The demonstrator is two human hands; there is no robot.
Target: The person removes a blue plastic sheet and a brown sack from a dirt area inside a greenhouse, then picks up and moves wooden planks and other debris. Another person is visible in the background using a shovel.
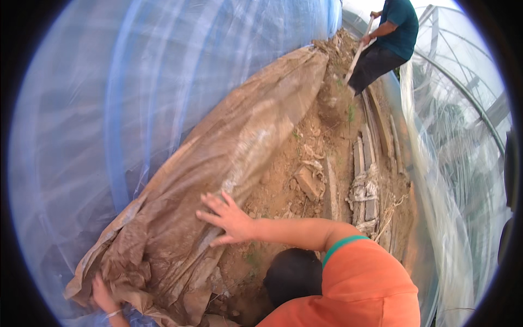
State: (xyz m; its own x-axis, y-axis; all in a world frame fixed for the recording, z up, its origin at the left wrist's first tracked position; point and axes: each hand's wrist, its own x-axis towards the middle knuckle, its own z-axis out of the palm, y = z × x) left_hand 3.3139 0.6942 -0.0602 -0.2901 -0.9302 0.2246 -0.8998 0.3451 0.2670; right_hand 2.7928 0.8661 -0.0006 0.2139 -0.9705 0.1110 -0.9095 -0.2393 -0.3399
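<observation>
Brown, soil-stained plastic sheeting (196, 175) lies in folds along the foot of a bluish translucent plastic wall. My right hand (226, 220), fingers spread, rests on or just over the sheeting near its middle. At the lower left, my left hand (103, 292) is at the bunched end of the same sheeting, partly covered by a fold and blurred, so its grip does not show. A light band is around that wrist. Bare brown soil (278, 184) shows beside the sheeting.
A person (398, 36) in a dark green shirt holds a long wooden handle at the upper right. Long boards or posts (365, 163), some wrapped in torn cloth or plastic, lie on the ground. A broken block (309, 182) lies nearby. Clear plastic (433, 196) hangs at the right.
</observation>
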